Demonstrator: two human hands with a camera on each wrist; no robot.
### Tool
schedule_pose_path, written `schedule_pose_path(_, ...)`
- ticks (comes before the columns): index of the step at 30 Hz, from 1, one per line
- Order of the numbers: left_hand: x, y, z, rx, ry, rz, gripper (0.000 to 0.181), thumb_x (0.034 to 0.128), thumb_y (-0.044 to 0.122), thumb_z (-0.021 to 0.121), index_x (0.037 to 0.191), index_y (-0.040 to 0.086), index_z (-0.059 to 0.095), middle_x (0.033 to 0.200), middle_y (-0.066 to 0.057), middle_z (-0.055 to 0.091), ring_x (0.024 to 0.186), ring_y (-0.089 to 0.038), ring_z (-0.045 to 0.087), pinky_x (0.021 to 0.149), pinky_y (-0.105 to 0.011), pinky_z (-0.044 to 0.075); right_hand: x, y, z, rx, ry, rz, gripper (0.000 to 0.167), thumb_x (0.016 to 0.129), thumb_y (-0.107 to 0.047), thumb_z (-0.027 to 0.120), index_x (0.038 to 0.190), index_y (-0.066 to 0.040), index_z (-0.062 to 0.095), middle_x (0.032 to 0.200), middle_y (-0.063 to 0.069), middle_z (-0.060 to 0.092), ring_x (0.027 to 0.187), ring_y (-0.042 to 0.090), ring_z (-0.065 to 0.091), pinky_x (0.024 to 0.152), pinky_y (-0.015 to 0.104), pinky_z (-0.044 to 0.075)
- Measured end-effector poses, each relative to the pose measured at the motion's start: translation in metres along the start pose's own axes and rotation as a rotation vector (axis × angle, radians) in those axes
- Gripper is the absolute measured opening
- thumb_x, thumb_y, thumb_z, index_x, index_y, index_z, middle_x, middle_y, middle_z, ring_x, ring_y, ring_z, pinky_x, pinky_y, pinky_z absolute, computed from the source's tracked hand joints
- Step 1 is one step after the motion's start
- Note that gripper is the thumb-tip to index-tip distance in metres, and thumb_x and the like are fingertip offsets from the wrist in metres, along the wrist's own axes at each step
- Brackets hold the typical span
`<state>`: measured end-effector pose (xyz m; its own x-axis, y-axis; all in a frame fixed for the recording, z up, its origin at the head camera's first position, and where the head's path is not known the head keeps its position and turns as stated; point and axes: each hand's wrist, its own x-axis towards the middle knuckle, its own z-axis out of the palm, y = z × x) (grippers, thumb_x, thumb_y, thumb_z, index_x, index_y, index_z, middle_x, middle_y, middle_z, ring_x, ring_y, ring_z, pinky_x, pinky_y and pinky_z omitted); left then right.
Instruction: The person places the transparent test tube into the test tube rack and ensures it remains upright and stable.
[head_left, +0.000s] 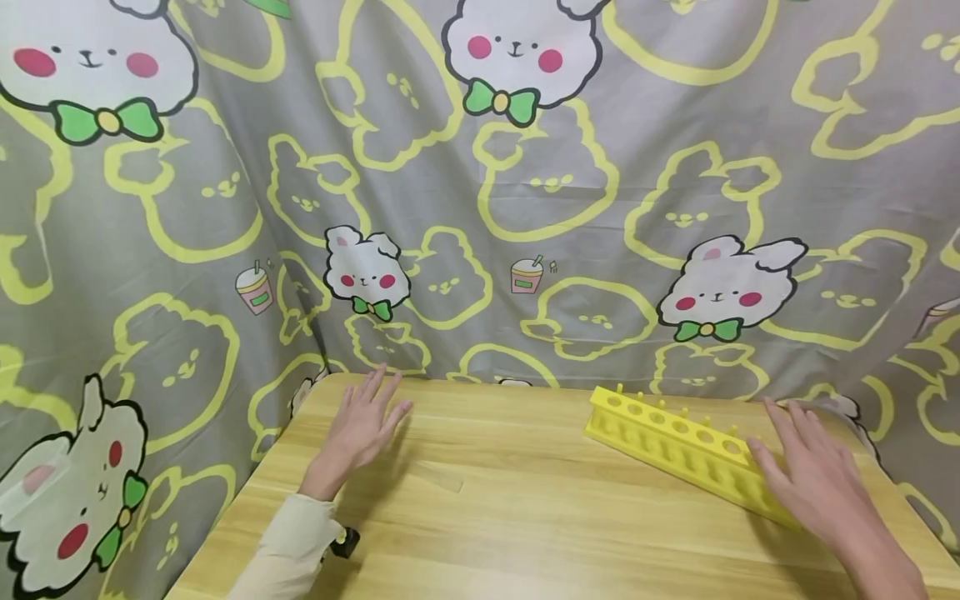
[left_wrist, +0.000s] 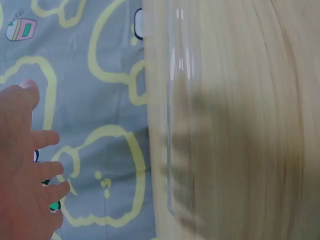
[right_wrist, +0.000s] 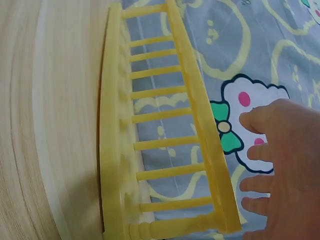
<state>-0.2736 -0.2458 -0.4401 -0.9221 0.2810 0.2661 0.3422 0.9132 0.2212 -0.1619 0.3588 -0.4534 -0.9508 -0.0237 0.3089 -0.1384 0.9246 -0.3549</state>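
Note:
A yellow test tube rack (head_left: 675, 442) stands at an angle on the right half of the table, with a row of round holes on top and pegs along its back. My right hand (head_left: 817, 471) hovers by its right end, fingers extended and holding nothing; in the head view it covers that end. In the right wrist view the rack (right_wrist: 112, 130) appears beside the hand (right_wrist: 290, 165). My left hand (head_left: 360, 429) is above the left of the table, fingers spread. Beneath it lies a clear test tube (left_wrist: 181, 65), only faintly visible in the head view.
The wooden table (head_left: 525, 533) ends at the back against a grey curtain (head_left: 450, 192) printed with rabbits and yellow outlines, which also hangs on both sides. A small black object (head_left: 346, 542) sits at the left sleeve cuff (head_left: 300, 533).

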Motion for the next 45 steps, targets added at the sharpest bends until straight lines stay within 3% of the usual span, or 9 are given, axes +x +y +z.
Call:
schedule_pose_path(8,0.001,0.019,0.004,-0.031,0.027,0.014,0.066,0.1091,0.054,0.037,0.158,0.009,0.039,0.166,-0.022,0.024,0.151,-0.043,0.025,0.121,-0.066,0.012,-0.008,0.002,-0.006,0.044,0.030,-0.003,0.067,0.110,-0.032,0.045,0.163,-0.005,0.015,0.162,0.038,0.006,0.148,0.059,0.001,0.106,0.084,-0.004)
schedule_pose_path(16,0.007,0.042,0.003,-0.132,0.083,0.039,0.061,0.1094,0.051,0.039,0.157,0.012,0.043,0.164,-0.021,0.029,0.148,-0.045,0.031,0.122,-0.065,0.016,-0.010,-0.001,-0.007,0.120,-0.035,0.030,0.067,0.110,-0.035,0.049,0.161,-0.002,0.023,0.159,0.042,0.009,0.136,0.070,0.018,0.091,0.088,0.020)
schedule_pose_path(24,0.020,0.071,0.005,-0.175,0.096,0.093,0.059,0.1093,0.049,0.042,0.156,0.013,0.045,0.162,-0.022,0.032,0.146,-0.044,0.034,0.122,-0.063,0.019,-0.008,-0.002,-0.005,0.115,-0.111,0.052,0.063,0.110,-0.041,0.047,0.151,0.006,0.040,0.154,0.046,0.020,0.127,0.071,0.029,0.089,0.087,0.027)
schedule_pose_path(33,0.024,0.096,0.016,-0.240,0.114,0.132,0.057,0.1081,0.046,0.048,0.153,0.010,0.048,0.157,-0.024,0.040,0.144,-0.044,0.038,0.121,-0.064,0.020,-0.008,0.004,-0.007,0.086,-0.119,0.053,0.061,0.107,-0.044,0.052,0.141,0.007,0.052,0.145,0.047,0.032,0.119,0.072,0.038,0.087,0.085,0.034)
schedule_pose_path(40,0.023,0.112,0.029,-0.299,0.111,0.154,0.054,0.1078,0.043,0.051,0.151,0.011,0.051,0.155,-0.024,0.044,0.140,-0.048,0.041,0.116,-0.065,0.030,-0.007,0.004,-0.005,0.065,-0.085,0.014,0.056,0.104,-0.039,0.062,0.133,0.009,0.059,0.139,0.047,0.040,0.118,0.070,0.041,0.090,0.082,0.037)
schedule_pose_path(45,0.027,0.124,0.034,-0.323,0.097,0.184,0.054,0.1082,0.044,0.049,0.152,0.012,0.050,0.155,-0.022,0.044,0.142,-0.046,0.040,0.118,-0.064,0.026,-0.009,0.004,-0.005,0.066,-0.058,0.003,0.054,0.102,-0.036,0.065,0.131,0.009,0.060,0.136,0.045,0.046,0.118,0.068,0.045,0.092,0.080,0.037)
